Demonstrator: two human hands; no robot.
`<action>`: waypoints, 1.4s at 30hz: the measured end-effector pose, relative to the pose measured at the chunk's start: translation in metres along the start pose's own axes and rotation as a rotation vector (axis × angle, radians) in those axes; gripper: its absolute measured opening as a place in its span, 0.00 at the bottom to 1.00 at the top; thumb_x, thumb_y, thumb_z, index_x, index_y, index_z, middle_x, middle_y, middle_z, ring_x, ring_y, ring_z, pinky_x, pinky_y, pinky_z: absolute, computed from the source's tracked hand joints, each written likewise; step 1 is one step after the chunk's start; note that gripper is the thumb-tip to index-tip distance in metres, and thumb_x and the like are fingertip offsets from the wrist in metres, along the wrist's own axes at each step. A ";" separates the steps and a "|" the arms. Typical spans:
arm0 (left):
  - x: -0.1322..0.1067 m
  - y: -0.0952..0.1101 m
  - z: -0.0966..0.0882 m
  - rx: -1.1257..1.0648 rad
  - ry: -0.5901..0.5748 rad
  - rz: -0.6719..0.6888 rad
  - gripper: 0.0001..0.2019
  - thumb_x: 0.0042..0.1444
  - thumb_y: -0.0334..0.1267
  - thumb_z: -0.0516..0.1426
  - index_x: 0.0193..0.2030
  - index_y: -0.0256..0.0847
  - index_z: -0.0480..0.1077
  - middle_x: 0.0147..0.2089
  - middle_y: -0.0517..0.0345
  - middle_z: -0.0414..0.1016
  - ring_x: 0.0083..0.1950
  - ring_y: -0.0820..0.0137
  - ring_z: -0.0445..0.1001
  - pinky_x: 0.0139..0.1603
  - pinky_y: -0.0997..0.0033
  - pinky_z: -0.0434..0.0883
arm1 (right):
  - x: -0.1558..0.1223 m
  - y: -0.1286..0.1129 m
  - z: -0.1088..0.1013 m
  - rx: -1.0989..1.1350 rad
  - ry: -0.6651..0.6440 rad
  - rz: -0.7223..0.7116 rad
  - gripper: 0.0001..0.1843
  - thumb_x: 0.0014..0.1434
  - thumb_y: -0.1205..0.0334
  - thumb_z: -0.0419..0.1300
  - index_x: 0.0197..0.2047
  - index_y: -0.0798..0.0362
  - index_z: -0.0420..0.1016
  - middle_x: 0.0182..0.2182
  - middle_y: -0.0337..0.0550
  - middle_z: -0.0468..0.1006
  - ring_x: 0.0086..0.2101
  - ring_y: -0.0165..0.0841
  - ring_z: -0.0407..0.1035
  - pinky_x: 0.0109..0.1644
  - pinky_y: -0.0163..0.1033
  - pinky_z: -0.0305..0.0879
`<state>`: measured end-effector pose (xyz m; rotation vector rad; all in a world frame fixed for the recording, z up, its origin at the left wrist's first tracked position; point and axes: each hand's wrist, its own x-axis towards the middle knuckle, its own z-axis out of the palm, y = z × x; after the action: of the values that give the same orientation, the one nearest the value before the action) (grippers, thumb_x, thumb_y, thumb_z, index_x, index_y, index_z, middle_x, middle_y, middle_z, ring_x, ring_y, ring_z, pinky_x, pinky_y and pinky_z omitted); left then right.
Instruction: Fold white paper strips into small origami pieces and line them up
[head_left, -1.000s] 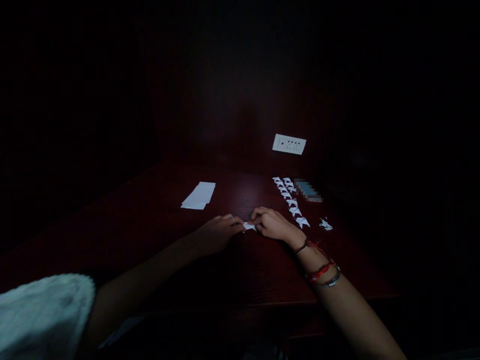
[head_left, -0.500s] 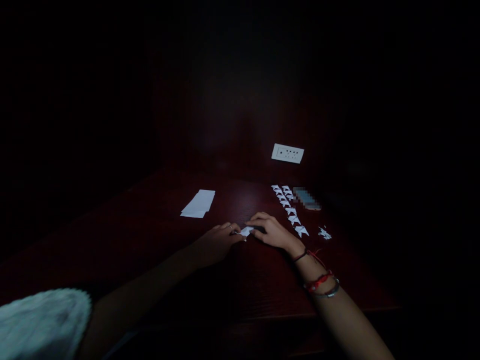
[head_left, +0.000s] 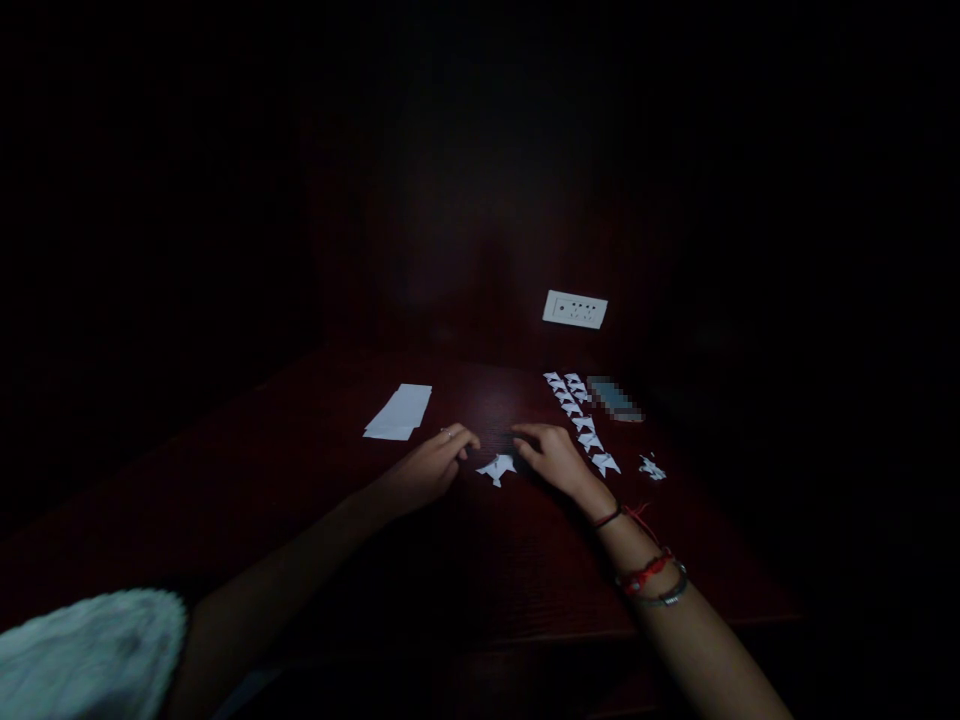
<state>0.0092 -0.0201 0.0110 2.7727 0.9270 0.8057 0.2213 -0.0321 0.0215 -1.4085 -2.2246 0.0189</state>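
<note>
A small folded white paper piece (head_left: 496, 467) lies on the dark red wooden table (head_left: 465, 560), between my two hands and apart from both. My left hand (head_left: 433, 462) rests just left of it, fingers loosely bent, holding nothing; there is a ring on one finger. My right hand (head_left: 553, 456) rests just right of it, fingers stretched flat towards the left, also holding nothing. Red and metal bracelets circle my right wrist.
A row of several folded paper pieces (head_left: 583, 420) runs along the table behind my right hand, one more piece (head_left: 651, 467) lies farther right. A flat phone-like object (head_left: 615, 398) lies beside the row. A stack of white slips (head_left: 399, 411) sits at left. A white socket plate (head_left: 575, 309) is on the dark wall.
Both hands pinched the folded piece earlier; now they have let it go and drawn slightly apart, leaving it flat on the table.
</note>
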 end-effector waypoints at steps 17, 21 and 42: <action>-0.001 -0.024 -0.002 0.130 -0.013 -0.112 0.12 0.48 0.26 0.44 0.35 0.41 0.64 0.37 0.59 0.63 0.40 0.71 0.63 0.42 0.72 0.61 | 0.026 -0.032 0.009 -0.020 -0.265 0.065 0.38 0.42 0.67 0.58 0.56 0.51 0.47 0.42 0.47 0.69 0.39 0.34 0.66 0.39 0.35 0.60; -0.001 -0.023 -0.002 0.128 -0.010 -0.128 0.12 0.48 0.26 0.44 0.35 0.41 0.64 0.38 0.59 0.63 0.40 0.70 0.63 0.40 0.72 0.62 | 0.024 -0.019 0.006 0.081 -0.264 -0.029 0.42 0.40 0.63 0.60 0.57 0.50 0.45 0.49 0.47 0.62 0.46 0.36 0.60 0.46 0.39 0.57; 0.002 -0.023 0.004 0.123 -0.016 -0.118 0.12 0.47 0.26 0.44 0.35 0.41 0.65 0.38 0.59 0.64 0.39 0.71 0.63 0.41 0.72 0.61 | 0.012 -0.010 -0.001 0.095 -0.331 -0.132 0.38 0.42 0.59 0.60 0.56 0.50 0.48 0.40 0.44 0.69 0.40 0.33 0.63 0.44 0.39 0.56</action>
<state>0.0005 0.0001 0.0024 2.7896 1.1614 0.7304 0.2097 -0.0273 0.0302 -1.2802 -2.5423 0.3296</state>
